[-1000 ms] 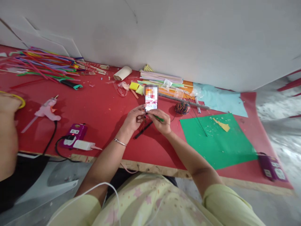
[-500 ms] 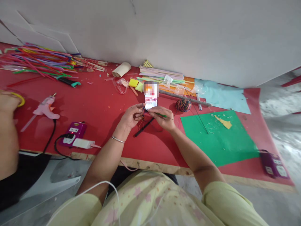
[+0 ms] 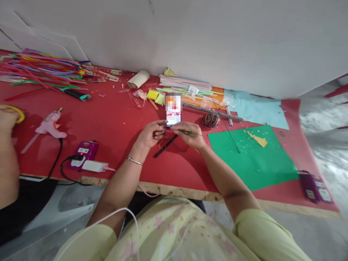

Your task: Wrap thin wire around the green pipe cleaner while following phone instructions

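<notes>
My left hand (image 3: 150, 135) is closed, fingers pinching a small bit of dark multicoloured yarn (image 3: 163, 137), with thin strands hanging below. Between the fingers of my right hand (image 3: 191, 136) is a crochet hook with a green handle (image 3: 188, 132); its tip is hidden at the yarn between my hands. Just beyond my fingertips a lit phone (image 3: 173, 114) shows a picture, partly blurred out. Below my hands a black stick (image 3: 165, 146) lies slanted on the red tabletop (image 3: 122, 119). To the right sits a ball of multicoloured yarn (image 3: 211, 120).
At the left, another person's hand (image 3: 7, 117) is near a yellow ring-shaped thing (image 3: 18, 113). A pink glue gun (image 3: 50, 125) and a purple power socket (image 3: 84, 155) with cords lie nearby. A green sheet (image 3: 252, 163) lies right, colourful pipe cleaners (image 3: 46, 69) back left, a long stick (image 3: 214, 111) behind.
The whole view has shifted slightly, so things appear a little further left and up. Both my hands keep nearly the same pose at the yarn.
</notes>
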Tool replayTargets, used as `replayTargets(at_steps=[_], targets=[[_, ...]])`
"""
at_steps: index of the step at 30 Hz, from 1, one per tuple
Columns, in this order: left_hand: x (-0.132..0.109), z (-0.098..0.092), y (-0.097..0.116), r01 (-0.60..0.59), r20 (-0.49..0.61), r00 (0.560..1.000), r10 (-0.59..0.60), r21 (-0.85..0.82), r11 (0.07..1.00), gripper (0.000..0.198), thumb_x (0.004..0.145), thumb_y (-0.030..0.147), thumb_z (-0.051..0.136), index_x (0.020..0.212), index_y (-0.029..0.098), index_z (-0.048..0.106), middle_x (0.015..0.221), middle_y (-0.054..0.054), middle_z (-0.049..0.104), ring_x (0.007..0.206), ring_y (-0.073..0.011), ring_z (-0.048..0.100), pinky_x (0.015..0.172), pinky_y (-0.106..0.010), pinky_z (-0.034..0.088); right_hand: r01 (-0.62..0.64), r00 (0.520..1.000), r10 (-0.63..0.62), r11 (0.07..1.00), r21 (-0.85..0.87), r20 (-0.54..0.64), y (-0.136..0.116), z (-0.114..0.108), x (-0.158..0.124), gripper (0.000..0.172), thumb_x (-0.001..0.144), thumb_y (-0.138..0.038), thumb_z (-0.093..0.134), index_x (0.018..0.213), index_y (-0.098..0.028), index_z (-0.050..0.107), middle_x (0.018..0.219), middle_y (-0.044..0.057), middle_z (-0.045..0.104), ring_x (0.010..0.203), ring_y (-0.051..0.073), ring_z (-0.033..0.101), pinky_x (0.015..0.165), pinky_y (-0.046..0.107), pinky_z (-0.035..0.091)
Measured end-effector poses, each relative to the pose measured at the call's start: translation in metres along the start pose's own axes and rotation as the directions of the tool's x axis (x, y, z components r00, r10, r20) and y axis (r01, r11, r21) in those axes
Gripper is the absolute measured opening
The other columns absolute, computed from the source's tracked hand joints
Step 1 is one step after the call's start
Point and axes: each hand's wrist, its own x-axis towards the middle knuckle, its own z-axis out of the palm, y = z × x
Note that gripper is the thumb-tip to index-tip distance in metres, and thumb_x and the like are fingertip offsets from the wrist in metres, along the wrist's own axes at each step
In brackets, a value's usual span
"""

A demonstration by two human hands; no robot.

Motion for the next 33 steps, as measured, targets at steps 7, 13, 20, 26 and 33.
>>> replayTargets(at_steps=[7, 13, 20, 26, 33], targets=[[-0.001, 0.001, 0.001, 0.001, 0.018, 1.000, -0.001, 0.003, 1.000, 0.040, 0.056, 0.007, 0.073, 0.096, 0.006, 0.077, 0.056, 0.007, 0.047, 0.044, -0.0003, 0.030, 0.039, -0.014, 0.018, 0.005, 1.000, -0.005, 1.000, 0.016, 0.009, 0.000, -0.002, 0.001, 0.014, 0.090, -0.027, 0.078, 0.103, -0.028, 0.084, 0.096, 0.005, 0.084, 0.091, 0.020, 0.079, 0.088, 0.035, 0.064], [-0.001, 0.000, 0.001, 0.001, 0.021, 1.000, -0.001, 0.018, 1.000, 0.039, 0.057, 0.007, 0.073, 0.096, 0.007, 0.077, 0.056, 0.007, 0.046, 0.044, -0.0007, 0.030, 0.040, -0.014, 0.019, -0.022, 1.000, 0.021, 0.999, 0.031, 0.011, 0.000, -0.002, 0.000, 0.013, 0.090, -0.031, 0.078, 0.101, -0.028, 0.084, 0.096, 0.005, 0.084, 0.090, 0.021, 0.079, 0.086, 0.036, 0.064], [-0.001, 0.001, 0.000, -0.022, 0.036, 0.999, 0.021, 0.014, 1.000, 0.039, 0.058, 0.007, 0.073, 0.097, 0.007, 0.078, 0.059, 0.005, 0.051, 0.045, -0.0008, 0.033, 0.040, -0.014, 0.021, -0.021, 1.000, 0.021, 0.999, 0.049, -0.010, 0.001, 0.001, -0.001, 0.013, 0.090, -0.029, 0.079, 0.101, -0.029, 0.084, 0.095, 0.005, 0.084, 0.089, 0.021, 0.079, 0.086, 0.036, 0.064], [0.000, 0.000, -0.004, -0.049, 0.057, 0.997, 0.047, 0.028, 0.998, 0.041, 0.060, 0.007, 0.077, 0.101, 0.010, 0.080, 0.066, 0.002, 0.060, 0.047, -0.0015, 0.040, 0.040, -0.013, 0.025, -0.059, 0.996, 0.066, 0.991, 0.117, -0.058, 0.006, 0.009, -0.007, 0.017, 0.089, -0.023, 0.079, 0.104, -0.030, 0.084, 0.098, 0.003, 0.083, 0.092, 0.019, 0.078, 0.087, 0.034, 0.062], [0.000, 0.000, -0.007, -0.051, 0.035, 0.998, 0.050, 0.042, 0.998, 0.039, 0.061, 0.007, 0.078, 0.099, 0.012, 0.080, 0.070, 0.001, 0.066, 0.045, 0.0000, 0.037, 0.040, -0.014, 0.023, -0.279, 0.942, 0.321, 0.911, 0.304, -0.096, 0.012, 0.021, -0.014, 0.016, 0.085, -0.037, 0.083, 0.098, -0.027, 0.084, 0.099, 0.004, 0.083, 0.092, 0.018, 0.077, 0.088, 0.033, 0.063]])
